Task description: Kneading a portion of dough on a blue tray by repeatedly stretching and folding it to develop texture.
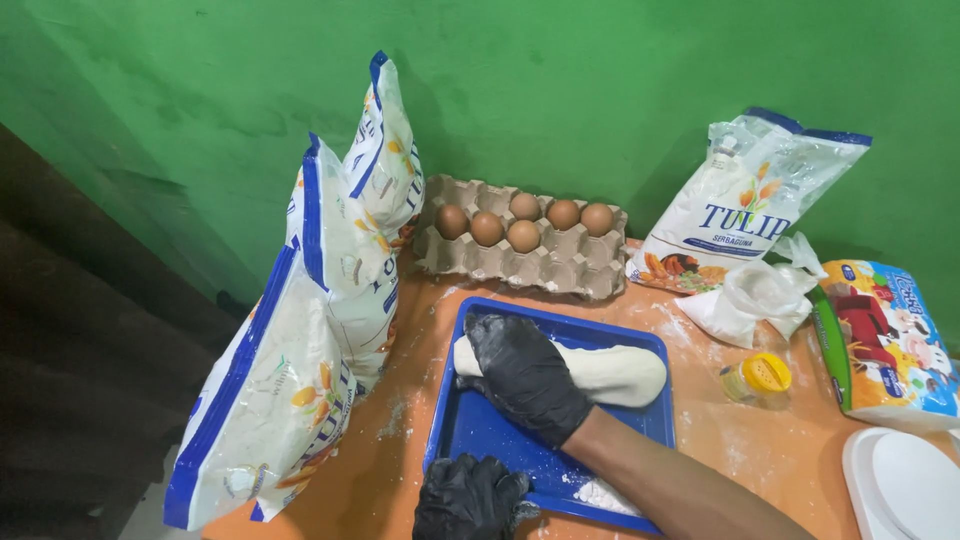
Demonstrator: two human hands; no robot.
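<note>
A pale log of dough point(620, 372) lies across the far half of a blue tray point(480, 425) on the orange table. My right hand point(522, 375), in a black glove, is laid over the log's left end with the fingers curled around it; the bare forearm comes in from the lower right. My left hand point(470, 498), also black-gloved, is curled on the tray's near left edge. A small heap of white flour point(605, 492) sits in the tray's near corner beside my forearm.
Three sealed flour bags point(300, 340) lean along the table's left side. A cardboard egg carton point(560, 262) with several brown eggs stands behind the tray. An opened flour bag point(745, 205), clear plastic bag point(755, 295), yellow-lidded jar point(760, 378), colourful packet point(885, 340) and white plate point(900, 485) are at right.
</note>
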